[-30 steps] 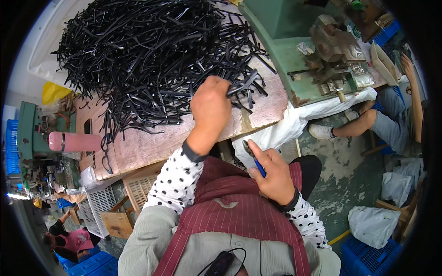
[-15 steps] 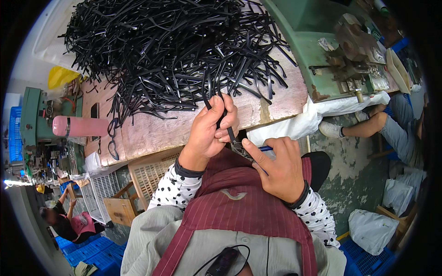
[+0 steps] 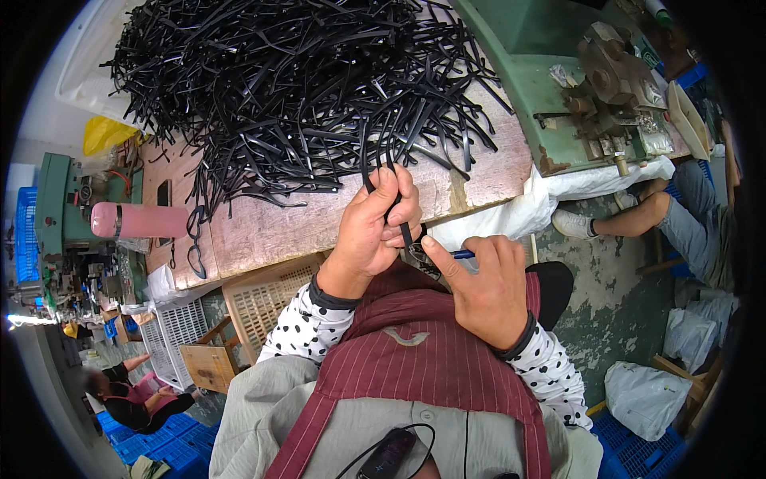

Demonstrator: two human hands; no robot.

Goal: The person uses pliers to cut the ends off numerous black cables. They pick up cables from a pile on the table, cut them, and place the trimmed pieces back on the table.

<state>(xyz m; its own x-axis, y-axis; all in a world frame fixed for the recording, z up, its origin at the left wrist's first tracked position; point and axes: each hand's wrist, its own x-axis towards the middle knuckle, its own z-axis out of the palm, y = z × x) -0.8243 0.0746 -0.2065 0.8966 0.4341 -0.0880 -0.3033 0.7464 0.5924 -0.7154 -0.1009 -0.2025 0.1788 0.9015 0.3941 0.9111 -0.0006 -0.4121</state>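
Observation:
My left hand (image 3: 369,227) is closed around a few slim black eyeglass temples (image 3: 365,152), whose long ends point away from me above the fingers. One temple's end sticks out below that hand, toward the right. My right hand (image 3: 493,294) grips cutting pliers with blue handles (image 3: 463,255), its index finger stretched toward the metal jaws. The jaws meet the temple's lower end; whether they are closed on it is too small to tell. Just beyond my hands lies a large heap of black eyeglass temples (image 3: 271,88) on the worn wooden table (image 3: 263,243).
At the table's left are a pink bottle (image 3: 144,219) lying on its side and dark-handled scissors (image 3: 195,239). A green machine (image 3: 590,120) stands to the right. Below the table edge is a beige plastic crate (image 3: 263,307). Other people sit at far left and right.
My left hand has shifted slightly right with the temples, and the lower temple end sits closer to the pliers' jaws. My right hand barely moved. The person at far left has lowered their arms.

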